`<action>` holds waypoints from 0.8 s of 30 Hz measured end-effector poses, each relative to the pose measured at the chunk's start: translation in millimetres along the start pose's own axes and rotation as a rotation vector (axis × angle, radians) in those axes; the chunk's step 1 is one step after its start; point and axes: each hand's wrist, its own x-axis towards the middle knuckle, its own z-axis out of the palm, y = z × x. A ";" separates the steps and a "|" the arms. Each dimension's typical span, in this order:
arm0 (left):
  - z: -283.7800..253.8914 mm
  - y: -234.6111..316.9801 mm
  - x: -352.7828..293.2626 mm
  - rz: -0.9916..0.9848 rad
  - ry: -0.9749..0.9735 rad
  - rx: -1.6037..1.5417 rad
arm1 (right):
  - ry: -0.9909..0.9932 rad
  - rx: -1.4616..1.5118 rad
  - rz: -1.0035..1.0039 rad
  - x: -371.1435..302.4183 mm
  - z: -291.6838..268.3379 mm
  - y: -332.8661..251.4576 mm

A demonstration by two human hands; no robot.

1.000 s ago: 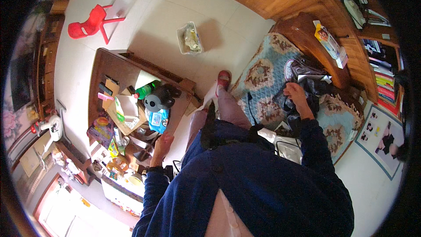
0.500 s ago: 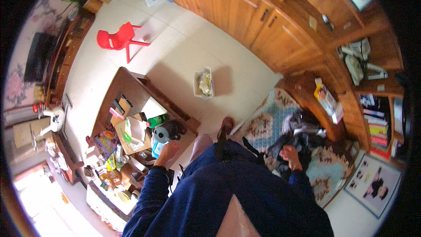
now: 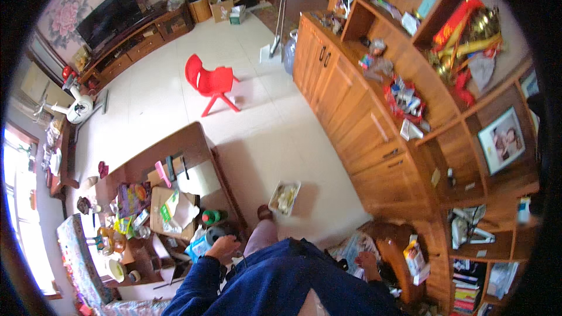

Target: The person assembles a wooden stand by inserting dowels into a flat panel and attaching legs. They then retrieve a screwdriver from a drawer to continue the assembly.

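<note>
My left hand (image 3: pixel 224 247) hangs by the right edge of the cluttered wooden table, next to a dark, round-topped appliance (image 3: pixel 215 234). Its fingers look loosely bent, and no held thing shows. Over the patterned sofa on the right is my right hand (image 3: pixel 367 260), fingers loosely apart and nothing visible in them. A small white waste bin (image 3: pixel 285 198) with pale rubbish inside stands on the floor ahead, close to my brown shoe (image 3: pixel 265 212). On the table, a green bottle (image 3: pixel 212 216) stands near the appliance, beside a blue package (image 3: pixel 199 249).
A red child's chair (image 3: pixel 212 84) stands on the tiled floor. Wooden cabinets (image 3: pixel 345 111) run along the right. The table (image 3: pixel 187 138) on the left carries a cardboard box and packages. Farther off are a long-handled dustpan (image 3: pixel 271 52) and a television (image 3: pixel 109 16).
The view has tilted up, showing more of the far room. The bin sits nearer my body, with my shoe beside it. Both hands appear lower in the picture.
</note>
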 end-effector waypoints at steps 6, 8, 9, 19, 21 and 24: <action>-47.9 -67.1 68.9 0.194 0.086 0.203 | 0.006 -0.032 0.071 33.0 69.1 -202.7; -82.3 -82.8 85.9 0.009 -0.041 0.340 | -0.049 -0.119 0.050 58.7 85.6 -234.3; -97.2 -82.7 91.0 -0.150 0.022 0.176 | -0.146 -0.130 0.027 72.5 90.5 -246.6; -181.3 -28.6 135.0 -0.610 0.552 -0.472 | -0.486 -0.029 0.005 293.3 69.1 -394.0; -177.4 -3.3 144.4 -0.701 0.523 -0.579 | -0.531 -0.325 -0.104 344.2 54.4 -458.1; -179.6 33.0 157.7 -0.810 0.558 -0.760 | -0.308 -0.369 -0.051 417.0 74.2 -557.4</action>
